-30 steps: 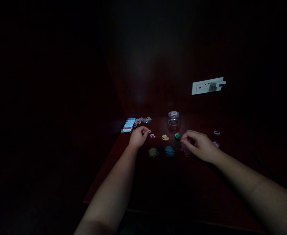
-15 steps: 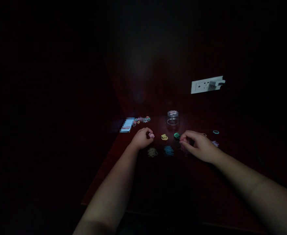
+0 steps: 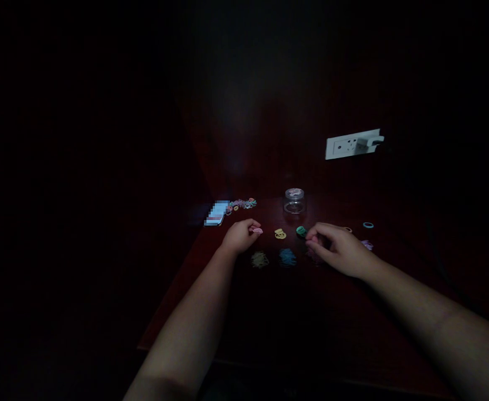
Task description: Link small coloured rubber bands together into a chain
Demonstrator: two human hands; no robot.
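My left hand (image 3: 240,236) is at the left of a row of small elastic hair ties, with thumb and fingertips closed on the pink hair ties (image 3: 258,230). Beside them lie yellow hair ties (image 3: 280,234), and further right green hair ties (image 3: 301,231). My right hand (image 3: 337,247) is just right of the green ones, its thumb and fingertips pinched together. Whatever it may hold is too small and dark to name. Partly under it is a dark pinkish pile of bands (image 3: 312,255).
Nearer me lie a blue pile of bands (image 3: 287,257) and a pale pile of bands (image 3: 260,259). Behind stand a clear lidded jar (image 3: 294,203), mixed hair ties (image 3: 244,204) and a lit phone (image 3: 217,213). A blue ring (image 3: 368,225) and purple bands (image 3: 367,245) lie right. A wall socket (image 3: 345,146) holds a plug.
My left fingers have closed in on the pink hair ties, which now look narrower and flatter. My right hand has hardly moved.
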